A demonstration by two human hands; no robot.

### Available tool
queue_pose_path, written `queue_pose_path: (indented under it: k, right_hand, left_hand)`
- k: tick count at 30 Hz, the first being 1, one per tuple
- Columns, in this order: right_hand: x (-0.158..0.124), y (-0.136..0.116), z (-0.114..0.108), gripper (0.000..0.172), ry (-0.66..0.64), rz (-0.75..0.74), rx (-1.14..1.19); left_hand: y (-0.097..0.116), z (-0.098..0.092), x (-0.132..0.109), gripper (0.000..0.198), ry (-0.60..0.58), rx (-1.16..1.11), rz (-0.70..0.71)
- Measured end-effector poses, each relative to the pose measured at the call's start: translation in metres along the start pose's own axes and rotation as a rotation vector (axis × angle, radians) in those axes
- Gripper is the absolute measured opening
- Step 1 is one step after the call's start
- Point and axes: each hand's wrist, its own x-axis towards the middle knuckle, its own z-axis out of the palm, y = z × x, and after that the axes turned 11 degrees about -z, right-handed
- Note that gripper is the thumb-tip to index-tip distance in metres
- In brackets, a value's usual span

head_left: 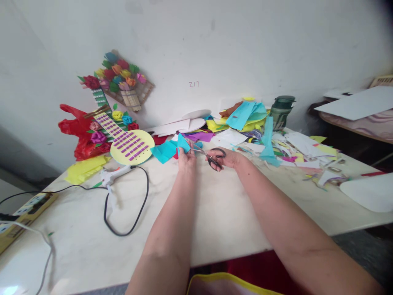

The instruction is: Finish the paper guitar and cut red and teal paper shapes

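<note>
In the middle of the table, my left hand (186, 159) pinches a piece of turquoise crepe paper (183, 143). My right hand (229, 157) has its fingers in the black handles of a pair of scissors (216, 159). The blades point left toward the held paper and reach its edge; whether they are cutting it I cannot tell. Just left of my left hand lies another turquoise paper piece (164, 151). Beside that is a yellow guitar-shaped craft (132, 147) with purple strips across it.
A white glue gun (115, 175) with a looping black cord lies at left, near a power strip (27, 213). Paper flowers (118, 73) lean against the wall. Coloured paper (242, 116), scraps (294, 149) and a dark green bottle (281, 111) stand at back right.
</note>
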Motion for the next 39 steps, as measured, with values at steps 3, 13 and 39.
queue_pose_path:
  k: [3, 13, 39]
  right_hand:
    - [0.002, 0.001, 0.000, 0.044, 0.005, -0.009, 0.014]
    - [0.006, 0.006, 0.008, 0.043, 0.042, -0.047, 0.030]
    - [0.027, 0.020, 0.036, 0.045, 0.318, -0.150, -0.119]
  left_hand:
    - [-0.001, 0.000, 0.001, 0.032, 0.001, -0.032, -0.012]
    - [-0.004, 0.004, -0.001, 0.031, 0.037, 0.074, -0.006]
    - [-0.013, -0.001, -0.005, 0.037, -0.022, 0.205, -0.145]
